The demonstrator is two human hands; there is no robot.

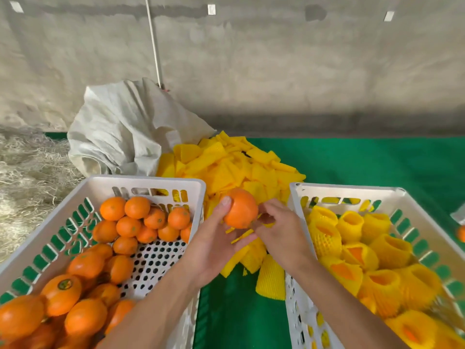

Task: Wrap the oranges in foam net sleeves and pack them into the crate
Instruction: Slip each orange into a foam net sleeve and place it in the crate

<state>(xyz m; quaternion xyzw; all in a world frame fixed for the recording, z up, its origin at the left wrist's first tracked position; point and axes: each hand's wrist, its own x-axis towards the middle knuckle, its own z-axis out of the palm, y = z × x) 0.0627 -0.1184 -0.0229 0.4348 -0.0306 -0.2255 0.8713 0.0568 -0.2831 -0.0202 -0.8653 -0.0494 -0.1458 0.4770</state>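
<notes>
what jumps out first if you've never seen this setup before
First the bare orange held up at centre, gripped by the left hand while the right hand pinches a yellow foam sleeve just below it. Then the colour blocks: a white crate of loose oranges on the left, a second white crate of sleeved fruit on the right, and a pile of yellow sleeves heaped between them on the green cloth.

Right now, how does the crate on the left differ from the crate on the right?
The left crate holds bare oranges; the right crate holds oranges wrapped in yellow foam net sleeves. The left crate shows bare perforated floor in the middle; the right crate's floor is covered where it can be seen. Both are white slotted plastic crates on the green surface, flanking the loose sleeve pile.
</notes>
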